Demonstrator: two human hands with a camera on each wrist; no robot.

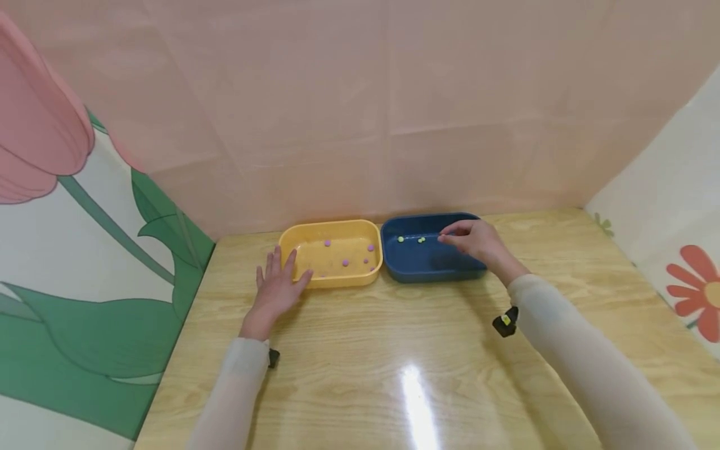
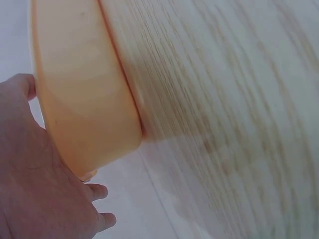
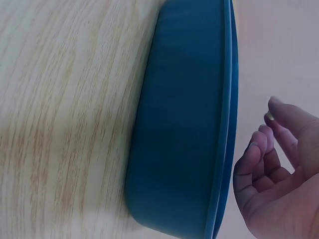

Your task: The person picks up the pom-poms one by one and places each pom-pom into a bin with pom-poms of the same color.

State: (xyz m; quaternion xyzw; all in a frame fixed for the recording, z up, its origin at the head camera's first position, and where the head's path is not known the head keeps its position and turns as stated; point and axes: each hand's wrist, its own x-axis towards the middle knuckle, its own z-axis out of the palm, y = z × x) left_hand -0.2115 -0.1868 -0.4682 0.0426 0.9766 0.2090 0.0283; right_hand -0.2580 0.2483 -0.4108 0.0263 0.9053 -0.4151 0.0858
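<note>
My left hand (image 1: 275,294) rests on the near-left corner of a yellow tray (image 1: 315,283), fingers spread over its rim. In the left wrist view the thumb side of the hand (image 2: 42,169) lies along the tray's wall (image 2: 84,99). Several small purple balls (image 1: 345,262) lie scattered in that tray. Over the right part of a dark blue tray (image 1: 433,276), my right hand (image 1: 478,242) pinches a tiny yellow-green ball (image 3: 269,116) between thumb and index finger, mostly covered by the fingertips. A few green balls (image 1: 400,239) lie on the blue tray's floor.
Both trays stand side by side on a wood-grain table (image 1: 349,350), close to the pink backdrop (image 1: 315,125). Flower-patterned panels (image 1: 101,337) flank the table on the left and right. A light reflection shows near the front.
</note>
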